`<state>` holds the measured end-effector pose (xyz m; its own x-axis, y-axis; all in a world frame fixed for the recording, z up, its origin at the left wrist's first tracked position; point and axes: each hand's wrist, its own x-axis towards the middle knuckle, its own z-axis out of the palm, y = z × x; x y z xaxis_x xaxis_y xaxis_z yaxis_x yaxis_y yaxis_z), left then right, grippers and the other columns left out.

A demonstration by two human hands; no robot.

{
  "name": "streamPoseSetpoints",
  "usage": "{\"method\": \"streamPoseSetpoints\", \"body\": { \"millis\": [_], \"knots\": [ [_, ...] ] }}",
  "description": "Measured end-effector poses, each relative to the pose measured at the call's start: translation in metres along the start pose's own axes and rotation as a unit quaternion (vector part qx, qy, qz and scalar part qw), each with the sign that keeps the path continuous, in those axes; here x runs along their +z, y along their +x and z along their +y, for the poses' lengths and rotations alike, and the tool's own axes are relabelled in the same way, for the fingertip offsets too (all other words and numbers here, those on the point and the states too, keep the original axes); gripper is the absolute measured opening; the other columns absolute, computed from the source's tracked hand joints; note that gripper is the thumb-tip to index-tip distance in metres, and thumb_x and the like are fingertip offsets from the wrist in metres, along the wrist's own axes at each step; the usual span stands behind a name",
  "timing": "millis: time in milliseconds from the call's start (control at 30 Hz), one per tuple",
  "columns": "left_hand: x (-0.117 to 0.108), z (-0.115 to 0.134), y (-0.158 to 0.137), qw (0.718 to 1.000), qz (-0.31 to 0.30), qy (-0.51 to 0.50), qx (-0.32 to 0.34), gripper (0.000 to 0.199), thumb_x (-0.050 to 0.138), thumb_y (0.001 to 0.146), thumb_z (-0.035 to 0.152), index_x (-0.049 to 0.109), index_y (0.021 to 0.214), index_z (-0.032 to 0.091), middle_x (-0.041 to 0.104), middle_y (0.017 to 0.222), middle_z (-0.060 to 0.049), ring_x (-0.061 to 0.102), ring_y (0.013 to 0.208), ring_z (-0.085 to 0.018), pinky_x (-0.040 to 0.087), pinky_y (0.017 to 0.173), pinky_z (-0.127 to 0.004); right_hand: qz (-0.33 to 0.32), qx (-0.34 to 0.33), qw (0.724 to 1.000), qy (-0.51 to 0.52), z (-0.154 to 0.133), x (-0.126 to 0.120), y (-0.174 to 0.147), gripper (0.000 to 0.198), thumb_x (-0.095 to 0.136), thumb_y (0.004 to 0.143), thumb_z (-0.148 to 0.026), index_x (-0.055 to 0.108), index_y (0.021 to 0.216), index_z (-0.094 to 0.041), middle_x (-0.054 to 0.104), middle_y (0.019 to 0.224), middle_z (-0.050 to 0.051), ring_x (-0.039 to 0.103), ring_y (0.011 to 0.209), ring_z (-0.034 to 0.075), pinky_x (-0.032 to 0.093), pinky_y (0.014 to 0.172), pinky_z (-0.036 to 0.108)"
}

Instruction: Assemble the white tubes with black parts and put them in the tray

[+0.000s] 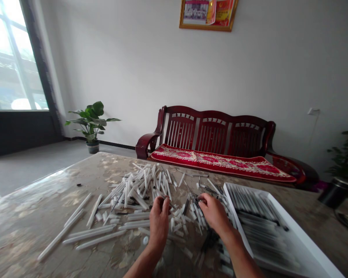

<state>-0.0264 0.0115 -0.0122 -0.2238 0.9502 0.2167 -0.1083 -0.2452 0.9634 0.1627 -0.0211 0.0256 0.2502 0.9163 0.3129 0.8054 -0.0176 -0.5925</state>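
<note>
Reaching over a patterned table (26, 227), two bare hands work among scattered white tubes (127, 189). The left hand (159, 220) has its fingers curled and drawn together at the near edge of the heap; one cannot tell whether anything is pinched there, since the fingertips are hidden or blurred. The right hand (216, 212), thumb and fingers bent inward, is at a cluster of short tubes and thin dark pieces; what it grasps, if anything, cannot be made out either.

Just beside the right forearm is a shallow white tray (303, 233), its near end cut off by the bottom of the view. Slender dark-tipped rods (255, 199) lie side by side across its far part, and a second, blurrier group (262, 231) lies nearer; their exact form is unclear. Dark pieces (210, 240) beneath the right wrist are partly covered by the arm and smeared.

Beyond the table, a green pot (92, 147) holds a leafy plant (91, 119). At the right edge, a black cylindrical container (336, 193) stands below foliage (346, 154) that runs out of view.
</note>
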Motion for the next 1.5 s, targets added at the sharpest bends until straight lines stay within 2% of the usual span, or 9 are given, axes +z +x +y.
{"method": "streamPoseSetpoints", "body": {
  "millis": [100, 267, 633, 733, 833, 1000, 1133, 1367, 1500],
  "knots": [
    [0.001, -0.001, 0.004, 0.995, 0.023, -0.066, -0.072, 0.044, 0.067, 0.069, 0.061, 0.054, 0.066, 0.020, 0.053, 0.055, 0.003, 0.050, 0.052, -0.012, 0.041, 0.050, -0.023, -0.038, -0.026, 0.995, -0.085, 0.006, 0.000, -0.002, 0.025, 0.055, 0.076, -0.009, 0.073, 0.086, -0.022, 0.074, 0.093, 0.006, 0.067, 0.091, 0.021, 0.045, 0.079, 0.027],
    [0.001, -0.002, 0.008, 0.976, 0.055, -0.136, -0.161, 0.050, 0.074, 0.057, 0.063, 0.054, 0.067, 0.018, 0.059, 0.063, 0.001, 0.055, 0.055, -0.012, 0.042, 0.048, -0.023, -0.112, -0.070, 0.984, -0.116, -0.007, 0.009, -0.013, 0.025, 0.058, 0.077, -0.009, 0.075, 0.084, -0.024, 0.073, 0.089, 0.004, 0.067, 0.089, 0.018, 0.043, 0.077, 0.023],
    [0.002, -0.002, 0.005, 0.972, 0.045, -0.174, -0.152, 0.047, 0.079, 0.058, 0.052, 0.060, 0.077, 0.015, 0.065, 0.070, -0.001, 0.061, 0.058, -0.013, 0.046, 0.052, -0.024, -0.116, -0.109, 0.967, -0.199, -0.019, 0.038, -0.028, 0.020, 0.055, 0.082, -0.008, 0.069, 0.088, -0.022, 0.070, 0.097, 0.006, 0.067, 0.092, 0.020, 0.044, 0.073, 0.025],
    [0.003, -0.001, 0.003, 0.969, 0.039, -0.186, -0.158, 0.045, 0.080, 0.058, 0.050, 0.060, 0.079, 0.015, 0.066, 0.072, -0.002, 0.064, 0.060, -0.014, 0.048, 0.053, -0.024, -0.074, -0.081, 0.988, -0.110, -0.014, 0.041, -0.025, 0.026, 0.052, 0.082, -0.007, 0.066, 0.098, -0.022, 0.071, 0.099, 0.007, 0.067, 0.093, 0.021, 0.046, 0.078, 0.027],
    [0.004, 0.000, 0.002, 0.965, 0.027, -0.199, -0.171, 0.043, 0.081, 0.059, 0.047, 0.061, 0.080, 0.015, 0.068, 0.073, -0.002, 0.066, 0.063, -0.015, 0.051, 0.056, -0.024, 0.008, -0.046, 0.995, 0.084, -0.012, 0.042, -0.018, 0.027, 0.050, 0.084, -0.016, 0.063, 0.107, -0.023, 0.072, 0.098, 0.006, 0.067, 0.089, 0.021, 0.049, 0.079, 0.030],
    [0.005, -0.002, -0.001, 0.953, 0.010, -0.225, -0.204, 0.040, 0.085, 0.059, 0.038, 0.061, 0.082, 0.016, 0.070, 0.072, -0.002, 0.070, 0.067, -0.016, 0.056, 0.061, -0.026, 0.034, 0.061, 0.937, 0.343, -0.019, 0.041, -0.013, 0.025, 0.062, 0.078, -0.041, 0.058, 0.093, -0.022, 0.068, 0.076, 0.002, 0.065, 0.063, 0.020, 0.049, 0.053, 0.028],
    [0.007, -0.004, -0.003, 0.942, 0.003, -0.248, -0.228, 0.037, 0.087, 0.060, 0.032, 0.062, 0.082, 0.015, 0.071, 0.070, -0.002, 0.071, 0.066, -0.017, 0.057, 0.061, -0.026, 0.046, 0.076, 0.916, 0.392, -0.026, 0.040, -0.016, 0.032, 0.072, 0.068, -0.045, 0.056, 0.084, -0.022, 0.071, 0.078, 0.005, 0.068, 0.073, 0.023, 0.049, 0.055, 0.026],
    [0.007, -0.002, -0.004, 0.933, -0.008, -0.260, -0.247, 0.029, 0.084, 0.066, 0.027, 0.063, 0.082, 0.015, 0.072, 0.072, -0.004, 0.072, 0.066, -0.016, 0.058, 0.061, -0.024, 0.017, 0.071, 0.899, 0.432, -0.029, 0.044, -0.020, 0.028, 0.073, 0.070, -0.040, 0.057, 0.083, -0.022, 0.073, 0.080, 0.005, 0.068, 0.072, 0.022, 0.052, 0.062, 0.029],
    [0.007, -0.003, -0.005, 0.929, -0.020, -0.269, -0.252, 0.028, 0.085, 0.065, 0.025, 0.063, 0.081, 0.015, 0.072, 0.071, -0.003, 0.072, 0.066, -0.016, 0.059, 0.062, -0.024, 0.006, 0.076, 0.889, 0.451, -0.027, 0.047, -0.020, 0.036, 0.075, 0.069, -0.046, 0.064, 0.092, -0.021, 0.075, 0.085, 0.006, 0.070, 0.075, 0.024, 0.054, 0.064, 0.032]
  ]
}}
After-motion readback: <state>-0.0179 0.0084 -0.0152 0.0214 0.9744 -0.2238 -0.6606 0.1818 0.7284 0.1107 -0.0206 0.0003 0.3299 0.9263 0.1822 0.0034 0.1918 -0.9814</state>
